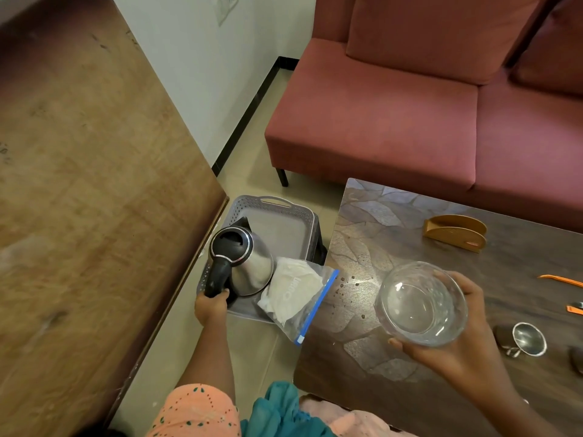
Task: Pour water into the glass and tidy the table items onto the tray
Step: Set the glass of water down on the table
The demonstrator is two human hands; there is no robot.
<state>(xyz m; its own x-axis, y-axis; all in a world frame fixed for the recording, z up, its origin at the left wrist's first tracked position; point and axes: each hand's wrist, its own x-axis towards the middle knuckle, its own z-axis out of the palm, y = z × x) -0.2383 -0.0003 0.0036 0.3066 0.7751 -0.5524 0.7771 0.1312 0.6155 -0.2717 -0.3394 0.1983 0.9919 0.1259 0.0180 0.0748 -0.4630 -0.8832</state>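
Nearest, at the bottom edge: one peach sleeve [202, 411] and one teal cloth [277, 411], both cut off by the frame.

Two hands in shot. Right hand [448, 348], near right, curled round one glass [421, 302] and holding it up over the table [362, 389]. Thumb [396, 342] on the near left of the wall, fingers [451, 279] wrapped round the far right side, mouth tipped toward the camera. Hard to tell how much water inside, if any.

Left hand [211, 305], near left, closed round the black handle of one kettle [249, 263], fingertips hidden under the handle. Kettle over the near left corner of one grey tray [284, 216], lid shut, spout pointing far; contact between base and tray unclear.

Tray low down, left of the table, its near part covered by the kettle and one zip bag [296, 294]. Bag lying across the tray's near right rim and reaching the table's left edge, white contents hard to make out.

On the table, right: one steel cup [528, 339], two orange tools [560, 280] cut off by the right edge, and one dark shape [577, 359] too cropped to identify. Farther: one wooden holder [454, 231]. Farthest: one red sofa [394, 121]. Along the left: one wooden top [79, 184].
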